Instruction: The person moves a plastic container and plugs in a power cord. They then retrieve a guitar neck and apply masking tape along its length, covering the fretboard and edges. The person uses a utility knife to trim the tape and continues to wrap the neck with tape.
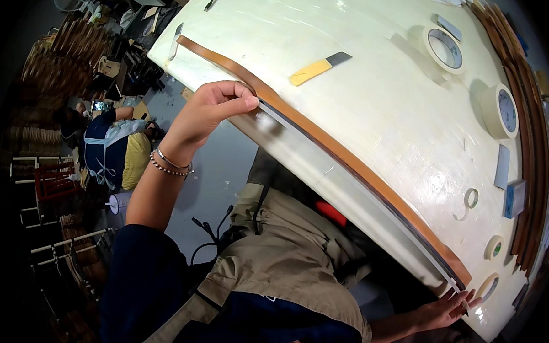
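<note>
A long, gently curved brown piece point(345, 154), wood by its look, lies along the near edge of the white table, its dark side facing me. A narrow white strip of tape point(373, 199) stretches along that side between my hands. My left hand point(218, 108) pinches thumb and forefinger at the dark edge, near the piece's far left part. At the piece's right end, my right hand point(445, 311) has its fingers closed on the other end of the tape; a small pale, thin thing shows at the fingertips, too blurred to name.
A yellow-handled scraper point(318, 68), large rolls of masking tape point(499, 111), and smaller tape rolls point(471, 197) sit on the table. Several long brown pieces point(527, 149) are stacked along the right edge. Left, another person point(112, 146) bends over among wooden parts and racks.
</note>
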Available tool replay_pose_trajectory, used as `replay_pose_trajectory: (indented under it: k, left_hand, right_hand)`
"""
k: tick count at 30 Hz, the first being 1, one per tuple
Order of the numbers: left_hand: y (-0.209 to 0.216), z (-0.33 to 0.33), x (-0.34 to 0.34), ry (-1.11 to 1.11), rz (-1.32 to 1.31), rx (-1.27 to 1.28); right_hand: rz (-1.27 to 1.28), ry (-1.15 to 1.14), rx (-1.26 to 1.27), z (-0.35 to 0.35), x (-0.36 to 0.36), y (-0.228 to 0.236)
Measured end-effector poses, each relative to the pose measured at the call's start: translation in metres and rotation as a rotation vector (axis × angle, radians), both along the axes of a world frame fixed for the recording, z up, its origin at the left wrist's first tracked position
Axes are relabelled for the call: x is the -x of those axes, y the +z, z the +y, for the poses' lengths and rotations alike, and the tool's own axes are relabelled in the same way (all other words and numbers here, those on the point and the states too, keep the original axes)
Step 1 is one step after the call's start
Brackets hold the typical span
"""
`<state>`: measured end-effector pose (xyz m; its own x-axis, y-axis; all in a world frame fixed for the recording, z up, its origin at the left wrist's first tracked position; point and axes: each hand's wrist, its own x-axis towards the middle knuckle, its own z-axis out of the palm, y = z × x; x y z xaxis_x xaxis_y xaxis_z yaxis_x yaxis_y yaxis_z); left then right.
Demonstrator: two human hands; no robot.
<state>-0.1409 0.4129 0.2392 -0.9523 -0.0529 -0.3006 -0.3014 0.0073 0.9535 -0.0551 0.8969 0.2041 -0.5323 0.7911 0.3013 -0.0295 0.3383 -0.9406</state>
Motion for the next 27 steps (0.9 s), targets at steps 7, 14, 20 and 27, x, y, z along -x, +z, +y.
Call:
replay_pose_trajectory:
  k: [7, 14, 20, 27]
  left_hand:
    - [0.006, -0.001, 0.004, -0.023, -0.060, 0.069]
    - [0.010, -0.002, 0.004, -0.019, -0.097, 0.070]
    - [0.011, -0.002, 0.007, -0.030, -0.115, 0.057]
    - [0.009, -0.006, 0.005, -0.025, -0.107, 0.033]
  right_hand:
    - [-0.062, -0.045, -0.044, 0.002, 0.001, 0.000]
    - [-0.017, -0.002, 0.002, 0.010, 0.000, -0.003]
    - [-0.007, -0.056, 0.058, 0.003, 0.002, 0.000]
    - [0.001, -0.030, 0.004, -0.001, 0.004, 0.004]
